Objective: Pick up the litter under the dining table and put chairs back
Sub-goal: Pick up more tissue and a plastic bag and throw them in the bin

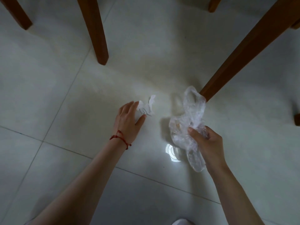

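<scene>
The left hand (128, 120), a red string bracelet (121, 138) at its wrist, reaches low over the pale tiled floor (56, 98) with fingers spread, closing around a crumpled white tissue (146, 106). The right hand (206, 142) is clenched on a clear plastic bag (188, 124), held just beside a brown wooden table leg (240, 51).

Pale tiled floor (48, 95), torn white paper scrap (146, 108), wooden legs (99, 38) standing
</scene>
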Demonstrator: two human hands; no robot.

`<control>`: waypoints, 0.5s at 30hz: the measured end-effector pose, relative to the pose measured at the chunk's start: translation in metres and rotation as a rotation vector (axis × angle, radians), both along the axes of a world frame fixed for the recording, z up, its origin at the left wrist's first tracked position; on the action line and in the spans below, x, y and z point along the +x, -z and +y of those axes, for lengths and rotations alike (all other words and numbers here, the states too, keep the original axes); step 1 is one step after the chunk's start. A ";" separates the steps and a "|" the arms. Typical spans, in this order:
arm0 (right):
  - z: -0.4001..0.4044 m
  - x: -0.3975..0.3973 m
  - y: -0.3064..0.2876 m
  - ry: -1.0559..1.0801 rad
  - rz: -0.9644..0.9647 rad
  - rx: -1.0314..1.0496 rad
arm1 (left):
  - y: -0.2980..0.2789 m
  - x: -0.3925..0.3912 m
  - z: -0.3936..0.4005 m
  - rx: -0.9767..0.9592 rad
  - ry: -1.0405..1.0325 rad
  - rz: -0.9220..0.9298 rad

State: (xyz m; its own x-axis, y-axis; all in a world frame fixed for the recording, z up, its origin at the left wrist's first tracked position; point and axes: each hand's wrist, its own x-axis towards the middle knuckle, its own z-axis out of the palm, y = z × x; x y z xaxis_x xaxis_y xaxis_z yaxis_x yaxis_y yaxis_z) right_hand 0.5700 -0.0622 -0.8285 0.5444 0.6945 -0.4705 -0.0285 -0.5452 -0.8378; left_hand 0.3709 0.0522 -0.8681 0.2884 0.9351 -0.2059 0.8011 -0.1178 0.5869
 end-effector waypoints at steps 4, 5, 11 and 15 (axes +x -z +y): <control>-0.006 0.002 0.000 0.035 0.005 -0.004 | 0.009 0.016 0.014 0.007 0.010 0.028; -0.008 0.002 -0.001 0.039 0.010 -0.005 | 0.009 0.021 0.016 0.015 0.012 0.043; -0.013 -0.004 0.001 0.064 0.068 -0.003 | 0.012 0.049 0.018 0.095 0.021 0.046; -0.013 -0.006 0.001 0.071 0.068 -0.016 | 0.012 0.050 0.015 0.097 0.007 0.010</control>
State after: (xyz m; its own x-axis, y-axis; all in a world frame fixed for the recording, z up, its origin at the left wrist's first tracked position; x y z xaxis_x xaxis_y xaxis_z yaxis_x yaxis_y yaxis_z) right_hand 0.5638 -0.0748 -0.8294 0.5586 0.6475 -0.5184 -0.1236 -0.5530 -0.8240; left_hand 0.4206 0.0671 -0.8800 0.2930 0.9488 -0.1177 0.8060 -0.1789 0.5643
